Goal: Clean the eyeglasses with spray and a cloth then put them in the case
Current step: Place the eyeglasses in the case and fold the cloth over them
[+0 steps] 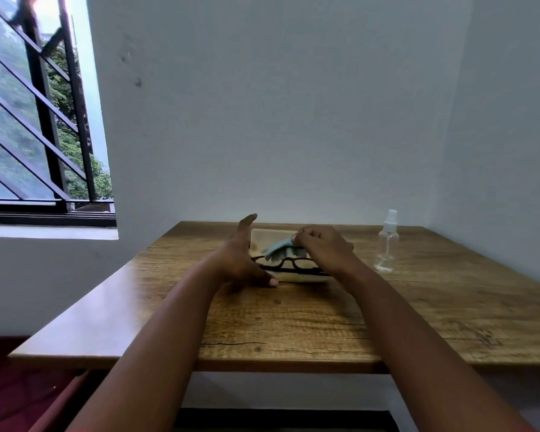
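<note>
Dark-framed eyeglasses (289,265) lie in an open beige case (264,236) at the middle of the wooden table (293,319). The case lid stands up behind them. My right hand (325,249) pinches a light blue cloth (281,249) just above the glasses. At the case's left end my left hand (242,255) stands edge-on with straight fingers, its thumb down on the table by the case's front corner. A clear spray bottle (387,244) with a white nozzle stands to the right of the case, apart from both hands.
The table stands in a corner, with white walls behind and at the right. A barred window (38,120) is at the far left. The table's front edge is close to me.
</note>
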